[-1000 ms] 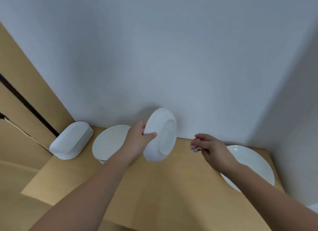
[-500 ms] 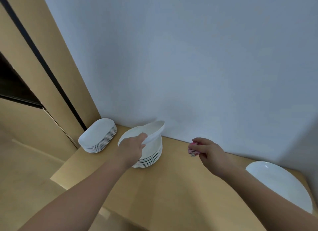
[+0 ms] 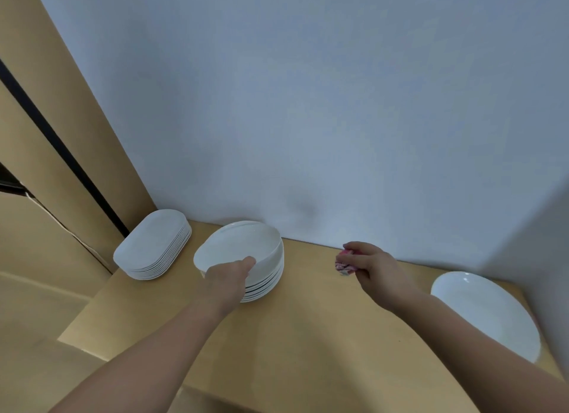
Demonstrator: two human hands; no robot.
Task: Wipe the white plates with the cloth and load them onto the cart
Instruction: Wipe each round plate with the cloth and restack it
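Note:
My left hand grips the near rim of a white round plate that sits on top of a stack of round plates near the wall. My right hand holds a bunched pink and white cloth a little above the wooden surface, to the right of the stack. A large white plate lies flat at the far right.
A stack of white oval plates stands at the back left corner. A pale wall runs behind the surface, with a tan panel and dark gap on the left. The surface's left edge drops off near the oval stack.
My left hand has turned the plate from upright to flat and lowered it onto the round stack. The right hand with the cloth has stayed about where it was. The view swung left.

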